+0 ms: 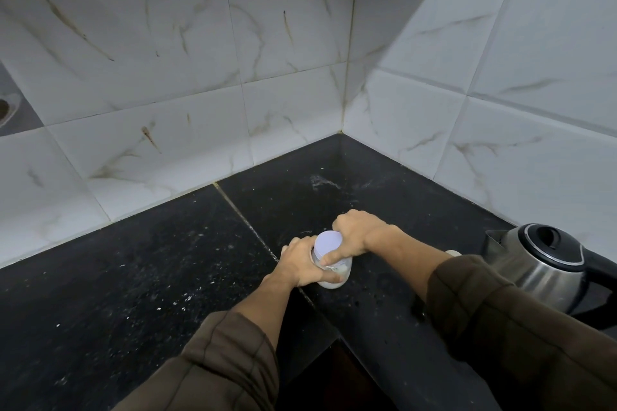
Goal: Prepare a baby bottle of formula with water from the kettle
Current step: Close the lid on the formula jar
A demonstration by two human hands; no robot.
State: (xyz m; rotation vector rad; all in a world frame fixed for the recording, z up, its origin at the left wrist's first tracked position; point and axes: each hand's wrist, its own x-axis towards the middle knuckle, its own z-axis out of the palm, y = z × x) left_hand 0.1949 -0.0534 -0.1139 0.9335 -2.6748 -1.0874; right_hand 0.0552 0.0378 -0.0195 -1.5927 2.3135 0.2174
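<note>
Now left hand (300, 264) grips bottle (341, 273), right hand (360, 232) atop.

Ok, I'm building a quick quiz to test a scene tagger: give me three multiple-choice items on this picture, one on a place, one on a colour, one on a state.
1. Where does the kettle stand, seen from the bottle? A to its left; B to its right; C in front of it.
2. What colour is the counter? A black; B white; C brown.
3. Where is the bottle's cap? A on the counter; B on the kettle; C on the bottle.
Answers: 1 B, it stands at the right edge of view. 2 A, dark speckled stone. 3 C, the right hand grips it on the bottle while the left hand holds the body.
</note>
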